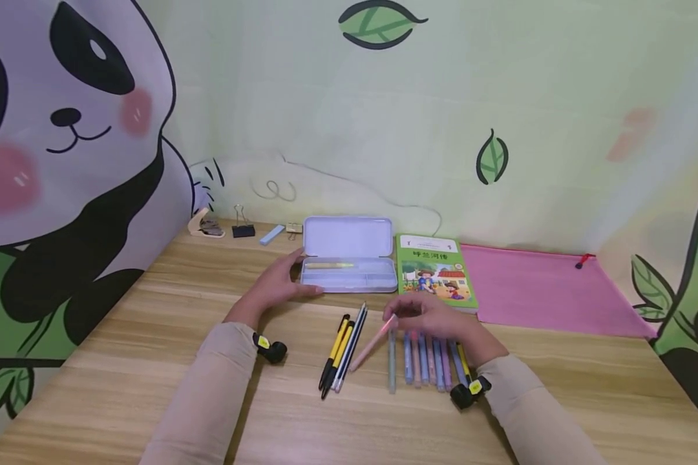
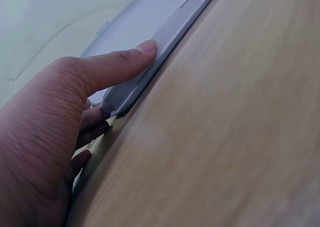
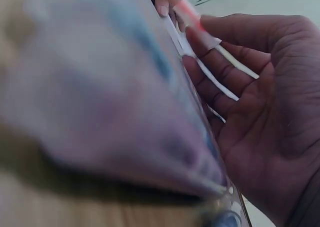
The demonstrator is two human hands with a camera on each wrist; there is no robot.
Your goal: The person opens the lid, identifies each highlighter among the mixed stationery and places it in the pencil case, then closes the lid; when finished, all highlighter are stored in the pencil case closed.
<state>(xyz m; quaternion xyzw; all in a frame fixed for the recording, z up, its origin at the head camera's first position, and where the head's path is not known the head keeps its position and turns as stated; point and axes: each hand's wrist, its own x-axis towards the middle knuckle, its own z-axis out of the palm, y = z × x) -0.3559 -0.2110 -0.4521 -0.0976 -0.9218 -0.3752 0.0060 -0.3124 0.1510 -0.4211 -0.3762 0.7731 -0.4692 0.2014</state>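
Observation:
My left hand [image 1: 276, 284] holds the left end of an open white pencil case [image 1: 355, 289], the thumb along its front wall and the other fingers round the left side. Inside the case lies a pale yellow pen [image 1: 328, 265]; the lid [image 1: 349, 236] stands up behind. My right hand [image 1: 433, 318] pinches a pink marker [image 1: 372, 345] between thumb and fingers near its upper end, and the marker slants down to the left. Below that hand, a row of pastel markers [image 1: 424, 365] lies side by side, partly hidden by it. Left of the row is a grey-green marker [image 1: 392, 365].
Black-and-yellow pens [image 1: 337, 355] and dark pencils [image 1: 351, 345] lie between the hands. Right of the case are a green book [image 1: 436, 271] and a pink cloth bag [image 1: 547, 290]. A stapler [image 1: 206, 225], black binder clip [image 1: 243, 229] and blue stick [image 1: 272, 234] stand along the wall.

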